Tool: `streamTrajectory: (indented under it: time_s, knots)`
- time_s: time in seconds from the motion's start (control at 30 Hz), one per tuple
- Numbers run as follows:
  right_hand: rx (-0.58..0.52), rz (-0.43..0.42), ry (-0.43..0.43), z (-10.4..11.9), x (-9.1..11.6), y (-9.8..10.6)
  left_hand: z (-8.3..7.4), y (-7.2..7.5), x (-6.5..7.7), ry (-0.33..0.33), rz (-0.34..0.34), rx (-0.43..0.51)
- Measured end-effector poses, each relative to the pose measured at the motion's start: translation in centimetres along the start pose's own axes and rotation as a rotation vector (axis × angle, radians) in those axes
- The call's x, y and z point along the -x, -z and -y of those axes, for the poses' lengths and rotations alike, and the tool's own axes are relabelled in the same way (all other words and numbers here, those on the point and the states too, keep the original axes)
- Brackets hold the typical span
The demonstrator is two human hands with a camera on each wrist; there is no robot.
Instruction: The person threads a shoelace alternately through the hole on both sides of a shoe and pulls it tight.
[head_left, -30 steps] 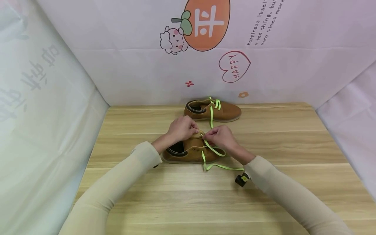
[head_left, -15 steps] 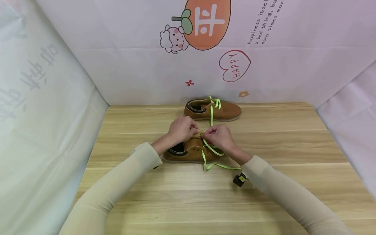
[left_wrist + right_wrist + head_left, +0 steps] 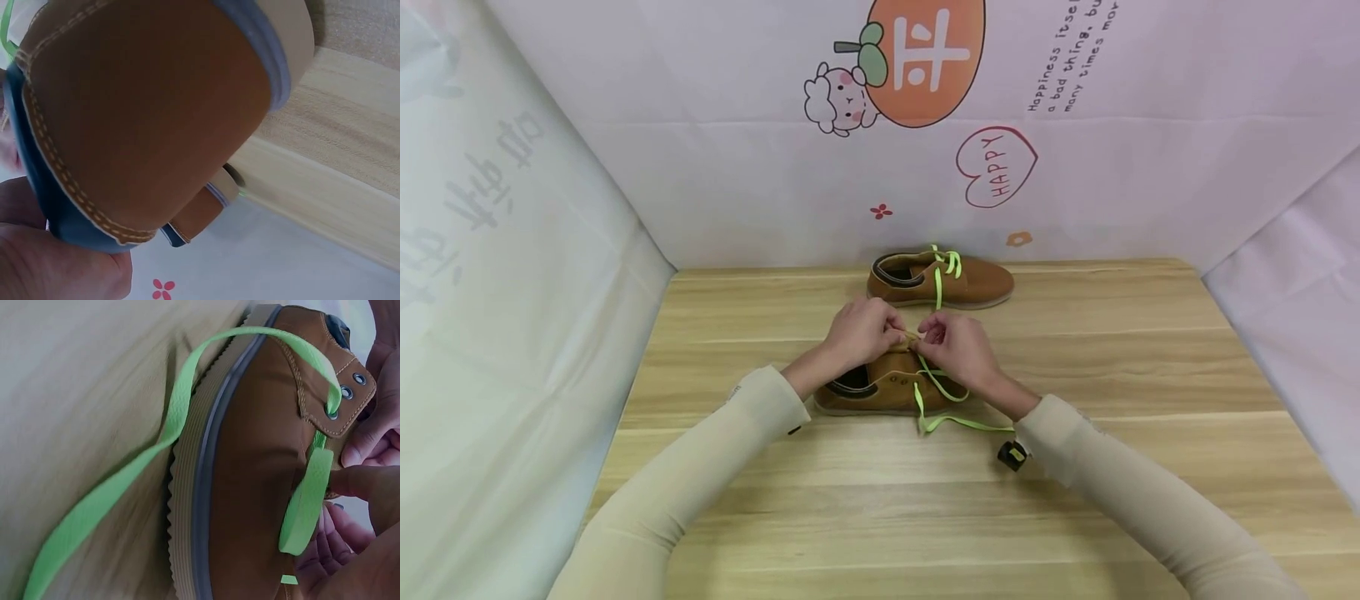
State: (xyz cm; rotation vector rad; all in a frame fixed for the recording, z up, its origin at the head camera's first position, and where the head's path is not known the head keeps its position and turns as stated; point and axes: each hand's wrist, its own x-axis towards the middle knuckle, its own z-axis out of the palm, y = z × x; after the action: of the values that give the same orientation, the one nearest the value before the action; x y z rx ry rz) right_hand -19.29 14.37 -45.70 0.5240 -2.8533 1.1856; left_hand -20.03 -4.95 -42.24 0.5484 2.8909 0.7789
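One brown shoe [image 3: 880, 402] sits mid-frame on the table [image 3: 850, 508], toe to the right. L hand [image 3: 861, 333] pinches its far flap [image 3: 898, 347], prob. to hold it up & steady; R hand [image 3: 962, 346], fingers curled, seems to pinch the green lace [image 3: 305, 512] nr that flap, prob. for fine control. 2nd shoe [image 3: 977, 284] sits upper ctr, apart, prob. just out of the way.

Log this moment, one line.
left hand: pinches nearer brown leather shoe at opening | right hand: at flat green lace, grip unclear | other brown shoe: behind
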Motion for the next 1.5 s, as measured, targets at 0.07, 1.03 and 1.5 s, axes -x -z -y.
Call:
streamTrajectory:
  time_s: [0.07,1.03,1.5]
  knots:
    - [0.032,0.011,0.043,-0.2,-0.1,0.0,-0.1,-0.1,0.2,-0.026,-0.008,-0.011]
    - [-0.201,0.189,0.044,-0.6,0.3,0.9,0.3,-2.0,2.7,-0.212,-0.171,-0.034]
    - [-0.282,0.249,-0.139,-0.5,-0.4,1.1,0.7,-2.2,2.7,-0.192,-0.18,0.016]
